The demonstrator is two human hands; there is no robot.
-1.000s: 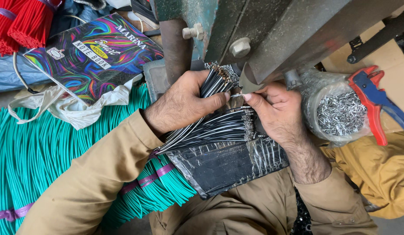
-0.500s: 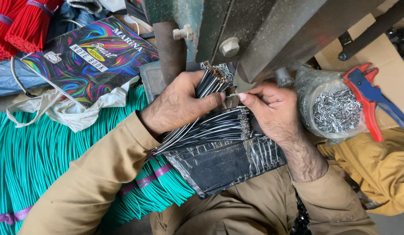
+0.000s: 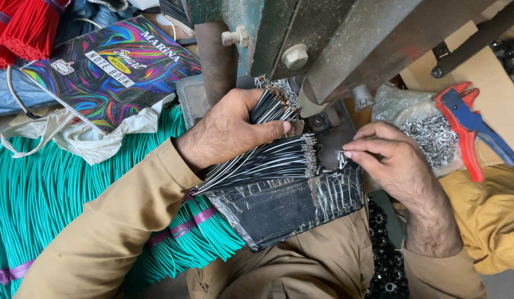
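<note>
Black wires (image 3: 257,160) are being gripped by your left hand (image 3: 229,130) at frame centre; your right hand (image 3: 387,160) is pinching a small metal terminal (image 3: 341,156).

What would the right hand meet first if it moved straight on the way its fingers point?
Probably the stripped ends of the black wires: the right hand points left toward them, though depth is unclear.

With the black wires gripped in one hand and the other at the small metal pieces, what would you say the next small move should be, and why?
Probably the right hand should carry a pinched metal terminal to a wire end. The left hand holds the bundle of black wires fanned with their bare tips beside the press, while the right fingertips touch loose terminals beside the bag of them.
</note>
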